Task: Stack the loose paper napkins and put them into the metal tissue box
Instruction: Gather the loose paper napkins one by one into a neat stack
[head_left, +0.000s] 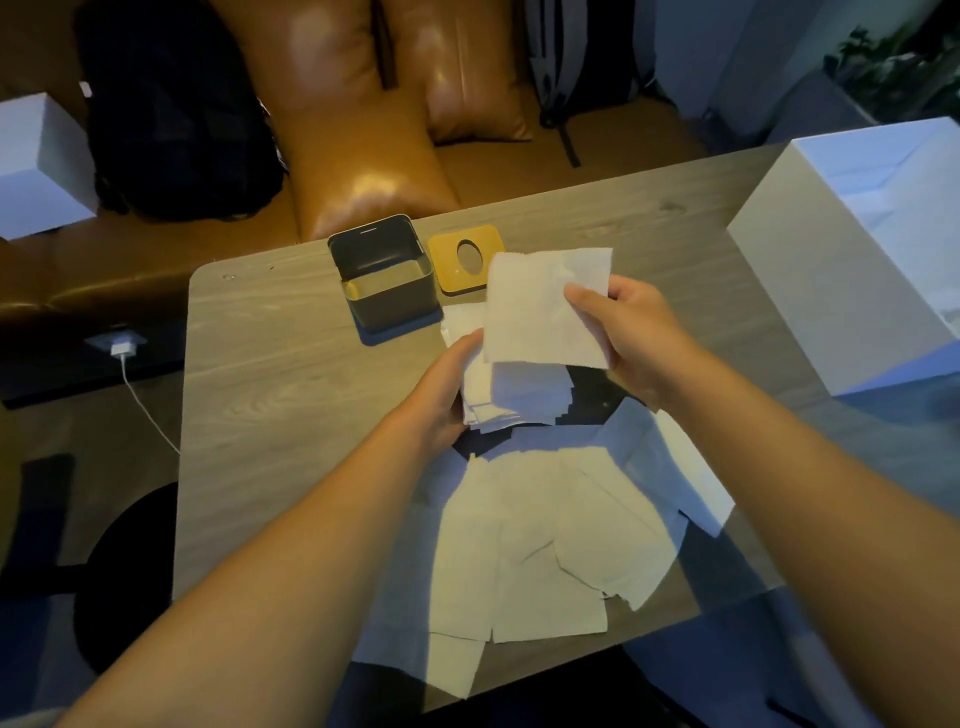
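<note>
My left hand (448, 387) grips a stack of white napkins (511, 397) by its left edge, above the table. My right hand (631, 335) pinches a single white napkin (540, 306) at its right side and holds it over the stack. Several loose napkins (545, 545) lie spread on the near part of the wooden table (291, 395). The open metal tissue box (382, 278) stands at the table's far edge, looking empty inside. Its yellow wooden lid (460, 265) with an oval hole lies flat just right of it.
A large white box (841, 280) stands on the table's right side. Behind the table is a brown leather sofa (363, 156) with a black bag (176, 119) and a white box (39, 166). A charger cable (148, 405) hangs at the left.
</note>
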